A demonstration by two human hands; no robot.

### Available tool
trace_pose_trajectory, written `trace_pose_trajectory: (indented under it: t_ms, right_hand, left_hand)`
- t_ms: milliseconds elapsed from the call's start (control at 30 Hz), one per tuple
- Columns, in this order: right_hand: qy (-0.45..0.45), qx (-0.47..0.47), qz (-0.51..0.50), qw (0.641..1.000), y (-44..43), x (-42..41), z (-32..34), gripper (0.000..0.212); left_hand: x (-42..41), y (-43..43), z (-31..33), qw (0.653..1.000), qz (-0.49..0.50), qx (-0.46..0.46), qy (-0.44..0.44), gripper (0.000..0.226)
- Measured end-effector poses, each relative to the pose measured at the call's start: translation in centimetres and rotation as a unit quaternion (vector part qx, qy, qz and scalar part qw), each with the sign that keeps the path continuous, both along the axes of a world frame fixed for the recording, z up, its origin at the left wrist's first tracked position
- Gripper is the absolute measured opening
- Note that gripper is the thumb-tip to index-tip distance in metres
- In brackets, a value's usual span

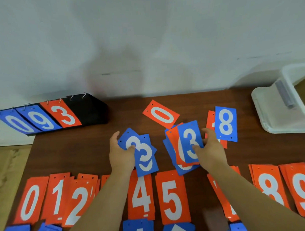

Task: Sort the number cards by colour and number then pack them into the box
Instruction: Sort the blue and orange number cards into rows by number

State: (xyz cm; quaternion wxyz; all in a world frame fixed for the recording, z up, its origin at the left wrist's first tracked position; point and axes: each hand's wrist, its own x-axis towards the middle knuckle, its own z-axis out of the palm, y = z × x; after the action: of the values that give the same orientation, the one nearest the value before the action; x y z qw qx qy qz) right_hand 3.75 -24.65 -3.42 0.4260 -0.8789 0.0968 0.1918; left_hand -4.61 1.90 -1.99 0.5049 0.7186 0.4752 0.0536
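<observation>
My left hand (121, 154) grips a small fan of blue 3 cards (142, 153) above the brown table. To its right, my right hand (210, 151) pinches a blue 3 card (189, 141) on top of a mixed pile of red and blue cards (175, 149). A red 0 card (161, 114) lies behind that pile. Farther right, a blue 8 card (225, 124) rests on a red card. Along the near edge runs a row of red stacks: 0 (30, 201), 1 (57, 196), 2 (78, 202), 4 (140, 197), 5 (172, 197), 8 (270, 187), 9 (304, 191). Blue stacks (138, 228) start below them.
A black scoreboard stand (89, 110) with ring-hung cards showing blue 0, blue 9 and red 3 sits at the back left. A white plastic box (289, 86) stands on its lid (269, 116) at the back right. The wall runs close behind the table.
</observation>
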Motion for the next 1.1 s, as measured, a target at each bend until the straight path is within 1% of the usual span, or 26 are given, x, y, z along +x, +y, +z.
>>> trace_pose_trajectory:
  t_ms: [67,167,333,400,533,633,700,900,1033,1100]
  right_hand:
    - [-0.037,-0.019,-0.020,0.999,-0.7,0.1,0.5,0.052]
    - [-0.066,-0.057,-0.033,0.996,-1.9,0.4,1.2,0.052]
    - [-0.072,-0.088,-0.040,0.993,-3.8,0.8,2.3,0.071]
    - [-0.073,-0.073,-0.047,0.994,-4.3,0.7,2.8,0.069]
    - [-0.058,-0.033,-0.059,0.996,-5.3,0.5,3.8,0.043]
    - [-0.043,0.027,-0.065,0.997,-6.1,-0.3,4.6,0.031]
    - [-0.036,0.064,-0.066,0.995,-6.7,-1.2,5.0,0.030]
    - [0.004,0.116,-0.039,0.992,-7.1,-4.7,6.1,0.032]
    - [0.022,0.161,-0.036,0.986,-5.6,-7.9,7.3,0.033]
    - [0.046,0.199,-0.030,0.978,-3.8,-9.7,8.1,0.034]
  left_hand:
    - [-0.2,0.1,0.4,1.000,-0.014,-0.007,-0.019,0.067]
    - [-0.1,0.2,1.1,0.999,-0.039,-0.010,-0.037,0.057]
    - [0.4,-0.6,2.5,0.996,-0.076,-0.033,-0.043,0.057]
    - [0.6,-1.2,3.0,0.994,-0.094,-0.034,-0.044,0.056]
    - [0.8,-2.7,3.9,0.992,-0.109,-0.038,-0.047,0.054]
    - [0.1,-3.7,4.6,0.992,-0.110,-0.039,-0.049,0.051]
    - [-0.8,-4.3,5.1,0.992,-0.110,-0.044,-0.051,0.050]
    - [-4.9,-4.8,6.4,0.992,-0.095,-0.069,-0.043,0.048]
    - [-7.9,-4.2,7.3,0.989,-0.082,-0.106,-0.061,0.047]
    - [-9.5,-3.7,7.8,0.986,-0.077,-0.129,-0.074,0.046]
